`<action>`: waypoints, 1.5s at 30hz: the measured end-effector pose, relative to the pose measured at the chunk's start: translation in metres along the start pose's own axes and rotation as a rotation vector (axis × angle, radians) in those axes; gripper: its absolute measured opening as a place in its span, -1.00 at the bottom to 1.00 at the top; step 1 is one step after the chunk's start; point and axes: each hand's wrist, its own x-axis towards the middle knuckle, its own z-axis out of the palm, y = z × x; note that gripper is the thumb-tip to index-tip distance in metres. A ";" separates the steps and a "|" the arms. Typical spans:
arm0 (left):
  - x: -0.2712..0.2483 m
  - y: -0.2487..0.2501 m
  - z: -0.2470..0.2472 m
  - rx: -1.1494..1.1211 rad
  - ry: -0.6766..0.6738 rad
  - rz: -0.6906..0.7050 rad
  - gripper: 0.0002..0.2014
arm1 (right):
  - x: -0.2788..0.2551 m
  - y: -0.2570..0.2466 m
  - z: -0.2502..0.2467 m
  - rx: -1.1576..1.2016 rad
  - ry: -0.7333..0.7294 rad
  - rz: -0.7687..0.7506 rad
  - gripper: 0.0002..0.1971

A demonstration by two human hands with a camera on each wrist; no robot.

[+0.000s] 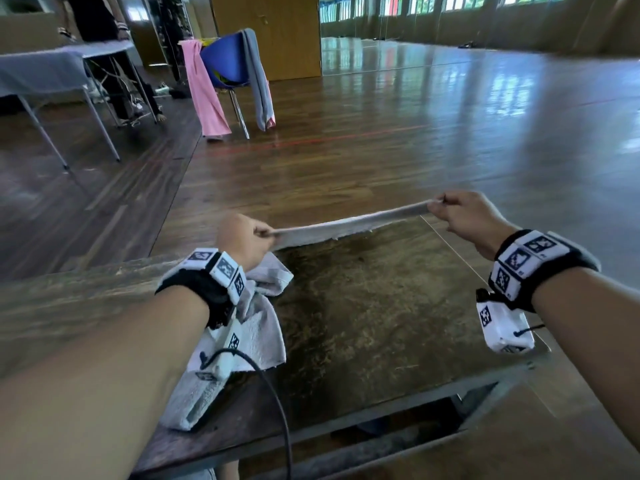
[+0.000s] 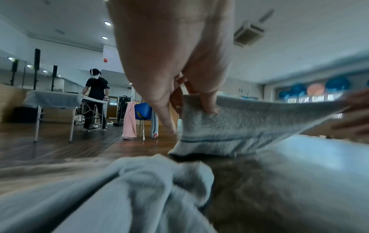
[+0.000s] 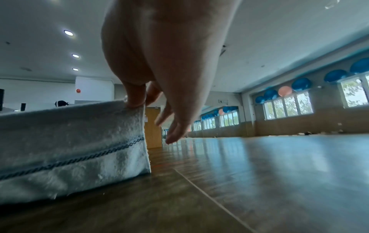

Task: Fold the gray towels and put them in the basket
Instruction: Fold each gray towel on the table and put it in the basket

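Note:
A gray towel point(image 1: 349, 223) is stretched taut between both hands above the far part of the dark wooden table point(image 1: 381, 323). My left hand point(image 1: 256, 233) pinches its left corner; in the left wrist view the gray towel point(image 2: 239, 126) hangs from the fingers point(image 2: 209, 104) down to the tabletop. My right hand point(image 1: 440, 204) pinches the right corner; in the right wrist view the gray towel point(image 3: 69, 141) shows a dark stitched band, its lower edge near the table. A second gray towel point(image 1: 256, 334) lies crumpled under my left wrist. No basket is in view.
A blue chair point(image 1: 228, 64) draped with a pink cloth point(image 1: 204, 91) and a gray cloth point(image 1: 258, 77) stands on the wooden floor beyond the table. A person point(image 2: 95, 97) stands at a covered table point(image 1: 52, 71) at the far left.

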 end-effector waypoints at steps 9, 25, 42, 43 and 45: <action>-0.059 -0.001 -0.012 -0.095 -0.110 0.020 -0.56 | -0.095 0.024 -0.028 -0.048 0.077 -0.252 -0.83; -0.155 0.031 -0.057 -0.128 -0.624 -0.027 -0.64 | -0.199 -0.022 -0.105 0.067 -0.685 0.209 -0.79; -0.037 0.015 -0.003 -0.142 -0.106 0.040 -0.69 | -0.088 0.025 -0.030 -0.195 0.034 0.030 -0.68; -0.022 0.014 0.004 -0.121 -0.074 0.043 -0.70 | -0.073 0.028 -0.024 -0.239 0.051 0.026 -0.72; 0.006 0.010 0.019 -0.070 -0.018 0.037 -0.58 | -0.044 0.036 -0.011 -0.318 0.076 0.034 -0.80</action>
